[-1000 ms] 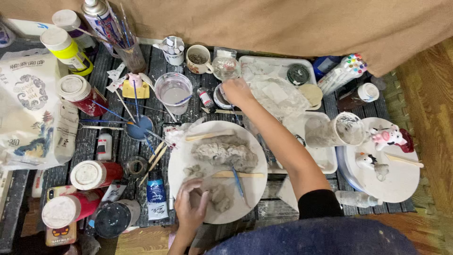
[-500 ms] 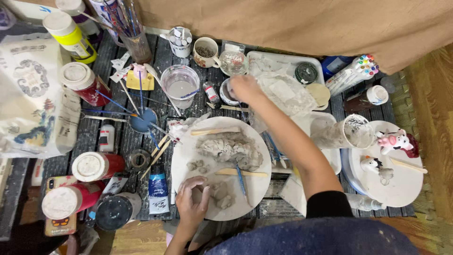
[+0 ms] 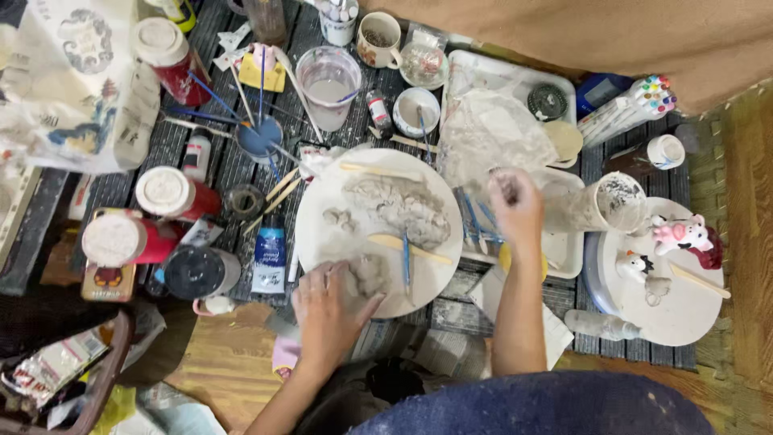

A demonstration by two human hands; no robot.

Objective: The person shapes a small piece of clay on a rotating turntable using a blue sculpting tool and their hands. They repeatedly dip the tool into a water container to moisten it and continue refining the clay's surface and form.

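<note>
- I see the left hand (image 3: 332,310) reaching up from the bottom edge, forearm angled to the right, palm down on the near edge of the round white board (image 3: 322,234).
- Its fingers are spread and loosely curled, pressing a small grey clay lump (image 3: 370,275) at the fingertips; it is open rather than clenched.
- The right hand (image 3: 515,211) sits to the right of the board, forearm running straight up from the blue-clad lap, wrist level.
- Its fingers are bunched together, pinching a small bit of grey clay (image 3: 507,189) above the white tray (image 3: 564,250); I read it as closed on that bit.
- Just beyond the left hand, a larger flattened clay slab (image 3: 403,208) lies mid-board, with a wooden modelling stick (image 3: 419,250) and a blue-handled tool (image 3: 406,262) between the two.
- Left of the left hand lies a blue-and-white paint tube (image 3: 268,258), flat on the dark slatted table (image 3: 233,161).
- Farther left stand red jars with white lids (image 3: 165,193), and a dark-lidded round jar (image 3: 193,272) nearer.
- Beyond the right hand I see crumpled clear plastic (image 3: 491,133) in a tray and a pack of markers with coloured caps (image 3: 632,105).
- Right of the right hand stands a clay-smeared plastic cup (image 3: 616,201), then a second round board (image 3: 684,314) bearing a small pink-and-white figurine (image 3: 683,235).
</note>
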